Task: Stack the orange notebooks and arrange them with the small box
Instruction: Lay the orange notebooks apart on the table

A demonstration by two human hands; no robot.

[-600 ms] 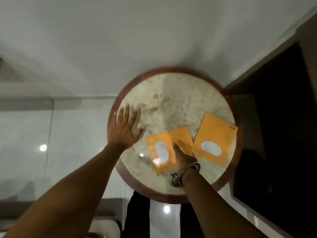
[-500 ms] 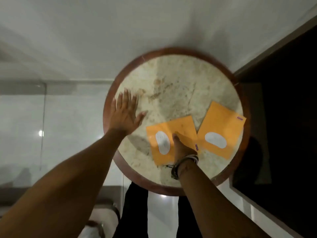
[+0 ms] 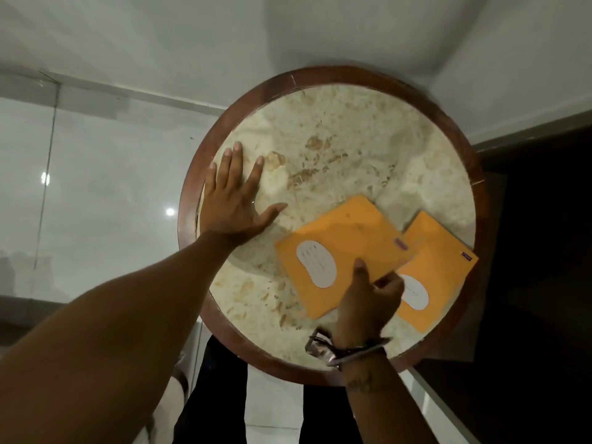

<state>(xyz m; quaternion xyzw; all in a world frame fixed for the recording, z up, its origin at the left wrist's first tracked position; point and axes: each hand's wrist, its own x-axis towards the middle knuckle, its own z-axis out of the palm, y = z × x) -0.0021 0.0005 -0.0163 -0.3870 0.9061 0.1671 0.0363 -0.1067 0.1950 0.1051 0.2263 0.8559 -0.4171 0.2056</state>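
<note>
Left hand: fingers spread, palm flat at table left edge. Right hand: pinching near edge of left notebook, which overlaps right notebook by the right edge.

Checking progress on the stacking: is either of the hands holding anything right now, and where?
The right hand pinches the left orange notebook at its near right edge, thumb on top. The left hand lies flat on the table, holding nothing.
</note>
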